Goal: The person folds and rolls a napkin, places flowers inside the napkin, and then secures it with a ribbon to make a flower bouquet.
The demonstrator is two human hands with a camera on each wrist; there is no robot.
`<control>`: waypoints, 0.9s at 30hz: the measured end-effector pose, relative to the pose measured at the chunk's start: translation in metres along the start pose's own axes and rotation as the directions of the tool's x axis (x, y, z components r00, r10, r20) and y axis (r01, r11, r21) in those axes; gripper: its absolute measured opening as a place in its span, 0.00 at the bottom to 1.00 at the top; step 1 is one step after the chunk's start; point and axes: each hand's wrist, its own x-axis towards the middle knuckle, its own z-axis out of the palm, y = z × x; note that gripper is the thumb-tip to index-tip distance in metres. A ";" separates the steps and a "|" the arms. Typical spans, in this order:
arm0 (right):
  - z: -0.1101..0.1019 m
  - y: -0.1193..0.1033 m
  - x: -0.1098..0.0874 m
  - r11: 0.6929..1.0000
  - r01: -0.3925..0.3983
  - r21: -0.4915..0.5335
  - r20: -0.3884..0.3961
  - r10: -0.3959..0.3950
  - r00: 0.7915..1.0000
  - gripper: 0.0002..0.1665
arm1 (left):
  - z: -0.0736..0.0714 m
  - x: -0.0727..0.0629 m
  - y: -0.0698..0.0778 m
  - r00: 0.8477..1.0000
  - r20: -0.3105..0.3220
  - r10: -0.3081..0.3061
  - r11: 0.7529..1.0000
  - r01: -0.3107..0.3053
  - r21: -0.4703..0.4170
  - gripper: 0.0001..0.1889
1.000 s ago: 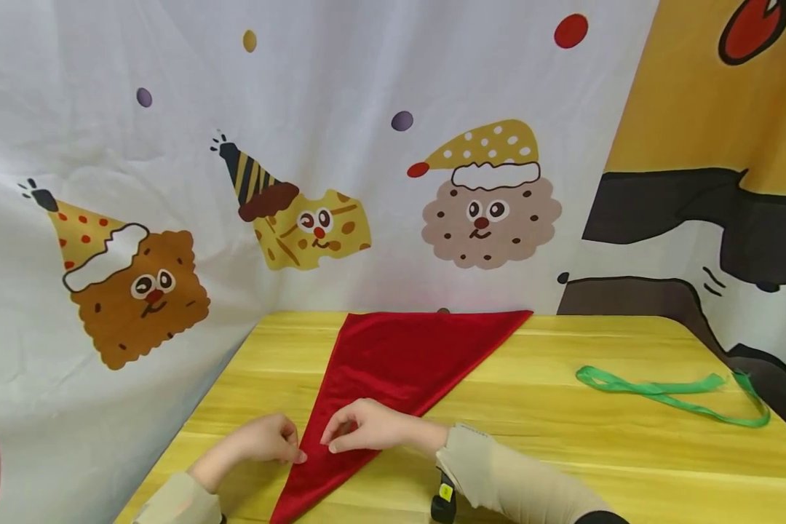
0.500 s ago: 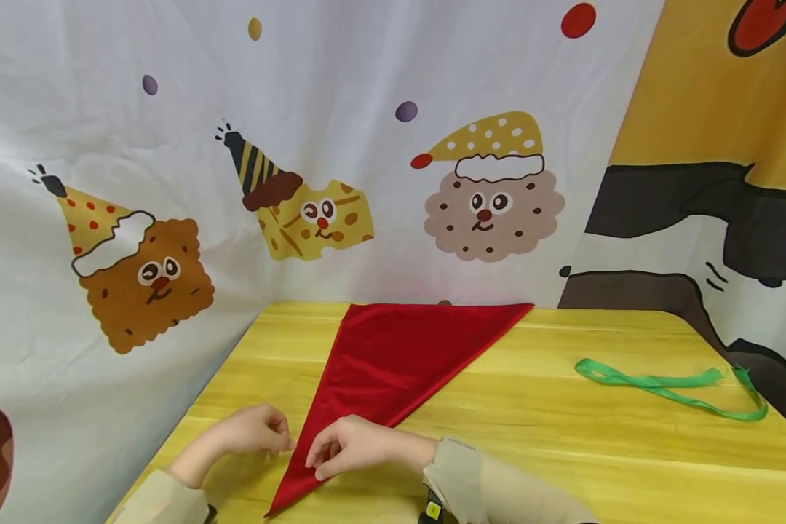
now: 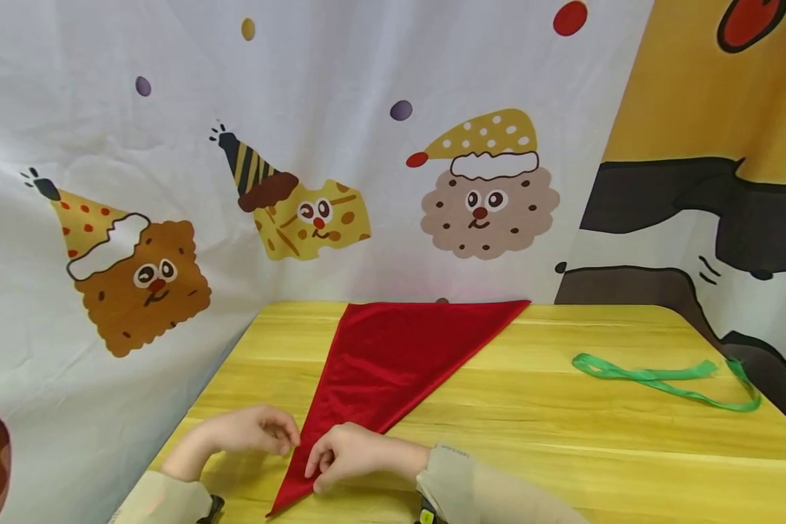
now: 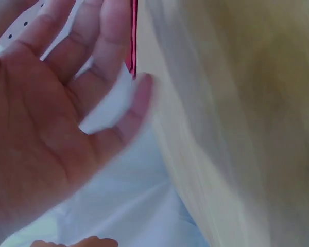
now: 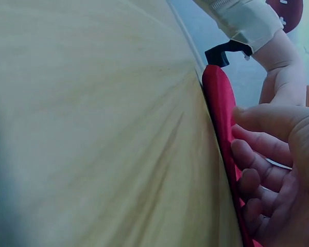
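A red velvety cloth [image 3: 393, 356], folded into a triangle, lies flat with one long point towards me. Beside its left edge, my left hand [image 3: 245, 429] hovers with fingers loosely bent and nothing in them; the left wrist view shows its bare palm [image 4: 36, 118] and a sliver of the red cloth [image 4: 132, 56] behind the fingers. My right hand [image 3: 354, 455] is over the cloth's near, narrow part. In the right wrist view, the thumb and loosely curled fingers [image 5: 262, 159] are right at the cloth's edge [image 5: 220, 95], with a gap between thumb and fingers.
A green ribbon [image 3: 668, 378] lies loosely looped on the right of the yellow wood-grain table [image 3: 530, 407]. A white curtain [image 3: 340, 87] printed with cartoon biscuits and cheese hangs along the back and left sides of the table.
My right hand has moved left and nearer along the cloth towards its narrow point. My left hand has shifted slightly left, its fingers loosening off the cloth's edge. The cloth keeps its triangle shape.
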 end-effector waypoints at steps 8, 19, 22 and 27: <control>0.005 0.002 -0.001 0.999 -0.023 -0.034 0.006 0.023 1.000 0.09 | -0.004 0.009 -0.002 0.996 0.076 -0.035 0.999 0.037 -0.016 0.11; 0.012 -0.001 0.001 0.983 -0.024 -0.180 0.015 0.028 0.999 0.11 | -0.010 0.016 -0.011 0.995 0.093 -0.046 0.999 0.046 0.004 0.10; 0.012 -0.002 0.001 0.978 -0.037 -0.203 0.003 0.039 0.999 0.10 | -0.011 0.017 -0.012 0.995 0.087 -0.049 0.999 0.049 0.007 0.10; 0.012 -0.003 -0.001 0.973 -0.060 -0.221 -0.017 0.058 0.998 0.09 | -0.011 0.019 -0.013 0.996 0.069 -0.059 0.998 0.059 0.011 0.10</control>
